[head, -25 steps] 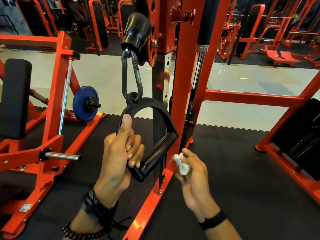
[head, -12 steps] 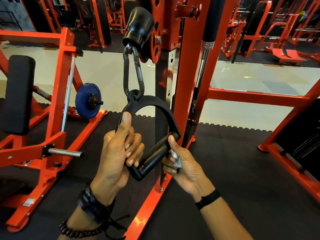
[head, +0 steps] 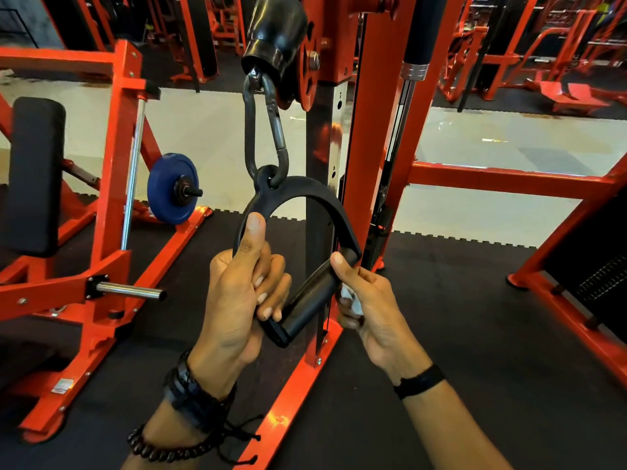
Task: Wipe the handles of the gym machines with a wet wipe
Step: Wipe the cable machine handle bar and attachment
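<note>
My left hand (head: 242, 293) gripped the left side of the stirrup handle (head: 307, 239), fingers curled round the strap, thumb lying up along it. My right hand (head: 364, 300) pinched the wipe (head: 349, 298) against the upper end of the grip bar (head: 310, 300), thumb on top, fingers curled below. The handle hung from a carabiner (head: 264, 130) under the pulley housing (head: 274, 32), just in front of the red upright (head: 369, 164).

Risks, as I judged them: the handle hung free, so it could have swung or twisted if the left hand had loosened. The wipe was wadded small; it could have slipped out, or covered only a strip of the bar and left the underside unwiped. A wet bar might have turned slick in the fingers.

Materials: the bar was a smooth, matte black cylinder, tilted down to the left. The strap was a flat, stiff black arch. The carabiner was dull grey steel, the housing glossy black and bell-shaped. The wipe was white, crumpled and mostly hidden. The floor mat (head: 475, 334) was dark and finely grained.
</note>
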